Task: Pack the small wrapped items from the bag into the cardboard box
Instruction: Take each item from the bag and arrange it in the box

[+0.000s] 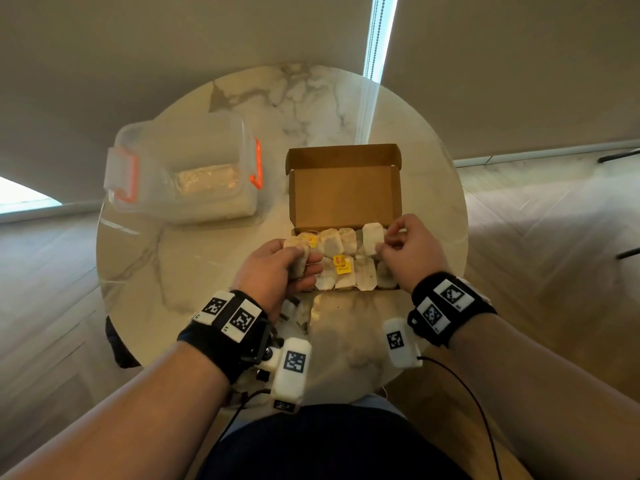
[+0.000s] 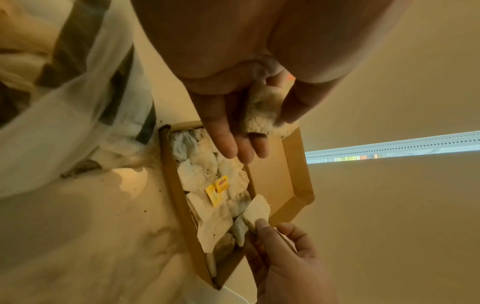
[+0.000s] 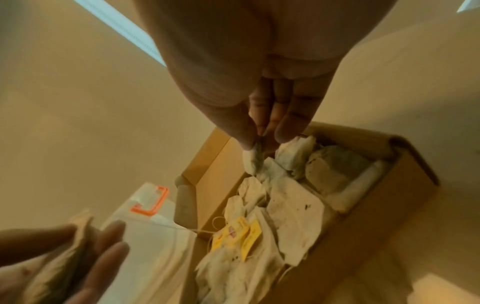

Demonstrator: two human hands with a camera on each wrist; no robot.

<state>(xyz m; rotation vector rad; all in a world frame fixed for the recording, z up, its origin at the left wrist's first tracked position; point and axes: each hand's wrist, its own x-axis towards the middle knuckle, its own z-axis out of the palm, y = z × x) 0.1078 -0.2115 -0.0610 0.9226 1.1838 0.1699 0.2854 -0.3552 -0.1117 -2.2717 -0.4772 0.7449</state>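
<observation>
Teabags (image 1: 346, 268) fill the open cardboard box (image 1: 346, 192) mid-frame on the counter (image 1: 207, 265), left hand (image 1: 273, 271) gripping several, right hand (image 1: 412, 251) pinching one over it.

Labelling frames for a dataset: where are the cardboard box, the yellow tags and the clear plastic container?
cardboard box (image 1: 346, 199): head view, bare inside of lid.
yellow tags (image 1: 343, 265): head view, tag face.
clear plastic container (image 1: 258, 166): head view, orange clip.

The round stone counter (image 1: 242, 109) is cream marble with grey-brown veins. On it, the open cardboard box (image 1: 346, 195) is plain tan-brown; inside, the small paper-wrapped items (image 1: 363, 275) are off-white, speckled dark, with yellow tags (image 1: 343, 265) printed red. Left of the box, the clear plastic container (image 1: 180, 168) has orange clips.
</observation>
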